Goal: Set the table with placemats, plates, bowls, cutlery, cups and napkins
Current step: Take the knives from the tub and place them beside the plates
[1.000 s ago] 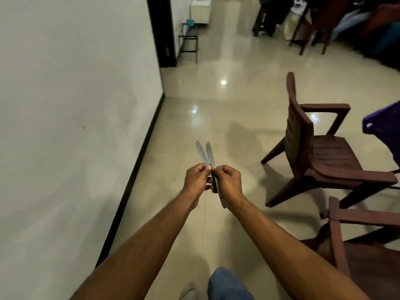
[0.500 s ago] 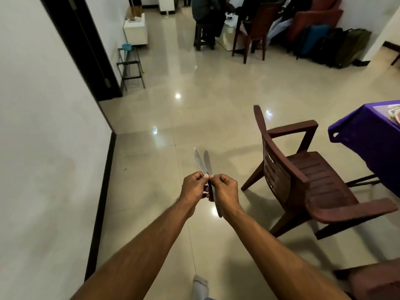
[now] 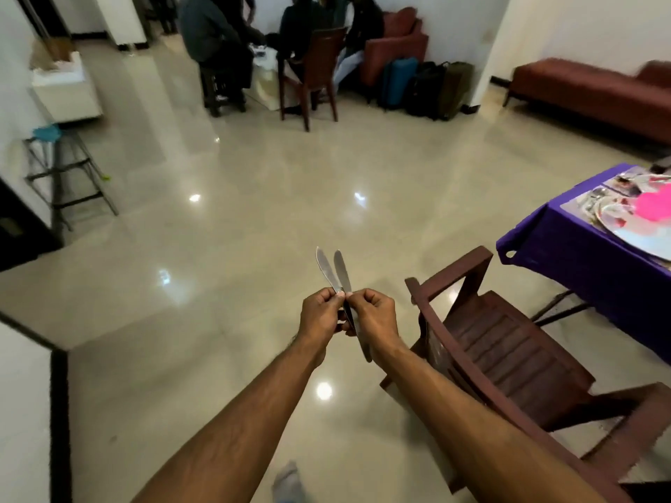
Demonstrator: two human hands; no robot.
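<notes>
The purple-clothed tabletop [image 3: 581, 263], already bearing plates, stands off to the right behind a brown chair [image 3: 508, 350]. Left hand [image 3: 321, 314] and right hand [image 3: 375, 315] each pinch a knife [image 3: 324, 268] with curled fingers, mid-air over the floor. This looks like the cutlery step; next means carrying them round the chair to a setting.

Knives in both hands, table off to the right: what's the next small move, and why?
Probably turn right and step past the brown chair toward the purple-clothed table. The left hand and right hand each pinch one of the two knives, blades up, well short of the table. A plate is already set there; the knives aren't.
</notes>
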